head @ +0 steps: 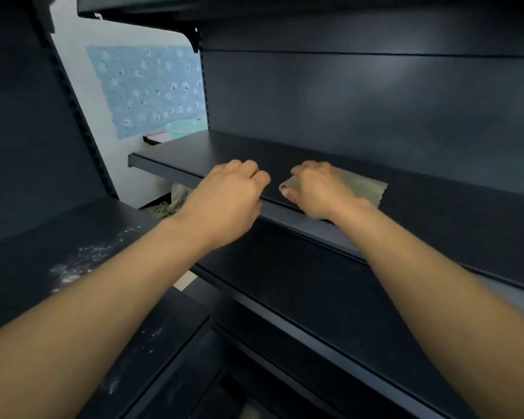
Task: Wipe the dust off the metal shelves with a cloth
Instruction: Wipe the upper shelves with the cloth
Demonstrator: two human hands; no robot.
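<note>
A dark metal shelf (224,152) runs from centre left to the right at chest height. My right hand (318,189) presses a beige-green cloth (366,186) flat on the shelf near its front edge; the cloth sticks out to the right of the hand. My left hand (233,192) rests beside it with fingers curled over the shelf's front lip, holding nothing. The two hands are a small gap apart.
A second dark shelf unit (73,252) at lower left carries white dust specks. More shelves lie below (285,297) and above (164,7). Through the gap at left I see a blue patterned sheet (146,86) and a green basin (183,128).
</note>
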